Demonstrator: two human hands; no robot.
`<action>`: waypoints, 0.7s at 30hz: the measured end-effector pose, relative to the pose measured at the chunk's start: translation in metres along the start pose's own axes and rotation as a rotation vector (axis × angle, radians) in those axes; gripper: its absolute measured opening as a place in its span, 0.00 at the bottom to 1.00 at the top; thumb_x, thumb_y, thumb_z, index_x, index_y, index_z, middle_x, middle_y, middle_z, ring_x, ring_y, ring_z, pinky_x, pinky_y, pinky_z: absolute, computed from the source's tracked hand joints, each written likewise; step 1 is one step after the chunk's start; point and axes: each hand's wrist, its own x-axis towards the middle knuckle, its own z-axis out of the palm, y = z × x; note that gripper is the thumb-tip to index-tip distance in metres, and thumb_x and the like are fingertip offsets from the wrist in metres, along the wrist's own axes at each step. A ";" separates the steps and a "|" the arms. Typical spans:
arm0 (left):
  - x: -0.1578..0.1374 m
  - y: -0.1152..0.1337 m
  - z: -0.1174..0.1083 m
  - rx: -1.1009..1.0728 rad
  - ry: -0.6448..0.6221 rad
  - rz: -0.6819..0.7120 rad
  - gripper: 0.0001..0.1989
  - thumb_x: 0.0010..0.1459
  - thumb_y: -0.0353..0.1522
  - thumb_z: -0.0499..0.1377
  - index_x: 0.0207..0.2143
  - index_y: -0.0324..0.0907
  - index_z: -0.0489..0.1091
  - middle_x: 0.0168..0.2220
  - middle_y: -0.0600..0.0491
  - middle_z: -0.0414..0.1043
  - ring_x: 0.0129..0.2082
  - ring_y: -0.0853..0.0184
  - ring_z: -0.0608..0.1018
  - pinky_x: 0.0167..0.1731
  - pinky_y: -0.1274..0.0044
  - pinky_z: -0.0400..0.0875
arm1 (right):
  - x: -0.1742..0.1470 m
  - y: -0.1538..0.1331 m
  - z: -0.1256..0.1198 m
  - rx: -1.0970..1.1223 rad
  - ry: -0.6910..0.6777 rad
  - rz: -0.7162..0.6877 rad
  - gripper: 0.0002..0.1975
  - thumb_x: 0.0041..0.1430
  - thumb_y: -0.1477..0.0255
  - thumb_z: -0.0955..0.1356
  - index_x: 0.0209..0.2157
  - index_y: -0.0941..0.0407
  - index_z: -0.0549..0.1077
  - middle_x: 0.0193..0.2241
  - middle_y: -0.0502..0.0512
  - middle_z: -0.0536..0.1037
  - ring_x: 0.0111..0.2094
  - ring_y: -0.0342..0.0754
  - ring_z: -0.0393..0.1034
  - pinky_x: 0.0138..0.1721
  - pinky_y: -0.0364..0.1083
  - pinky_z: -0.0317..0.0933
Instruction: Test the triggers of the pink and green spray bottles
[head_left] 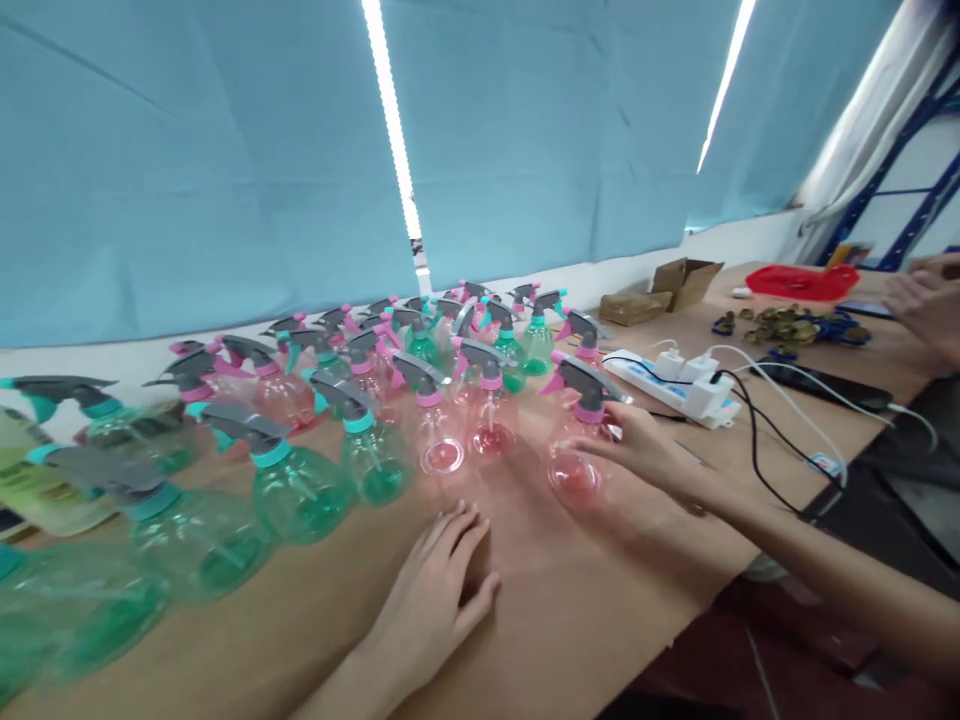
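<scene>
My left hand (435, 590) lies palm down on the brown tabletop (540, 620), fingers stretched out and thumb apart, with nothing in it. To its right, my right hand (634, 445) has its thumb and fingers around the upper part of a clear pink spray bottle (574, 478) with a grey and pink trigger head. That bottle stands upright on the table. Just beyond my left hand stand another pink spray bottle (442, 440) and a green spray bottle (379, 465) with a turquoise collar. Several more pink and green bottles crowd the table behind and to the left.
A white power strip (667, 385) with plugged-in chargers and loose cables lies on the right. Beyond it are a black phone (829, 385), a heap of gold-coloured pieces (787, 328), a red tray (802, 283) and an open cardboard box (686, 283). Another person's hand (926, 300) shows at far right.
</scene>
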 end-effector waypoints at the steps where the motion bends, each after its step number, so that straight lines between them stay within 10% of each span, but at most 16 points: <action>1: 0.008 0.005 0.002 -0.012 -0.004 0.014 0.21 0.63 0.35 0.56 0.57 0.40 0.63 0.59 0.42 0.65 0.60 0.53 0.66 0.57 0.57 0.63 | 0.007 0.004 0.000 0.018 0.025 -0.002 0.18 0.53 0.54 0.70 0.27 0.55 0.68 0.25 0.52 0.73 0.26 0.49 0.66 0.26 0.46 0.58; 21: 0.063 0.019 0.021 -0.041 -0.032 0.118 0.21 0.63 0.34 0.57 0.57 0.39 0.64 0.59 0.42 0.65 0.59 0.51 0.68 0.55 0.55 0.65 | 0.093 0.018 0.034 0.132 0.065 0.072 0.22 0.52 0.55 0.71 0.39 0.59 0.71 0.38 0.57 0.78 0.41 0.53 0.73 0.42 0.49 0.64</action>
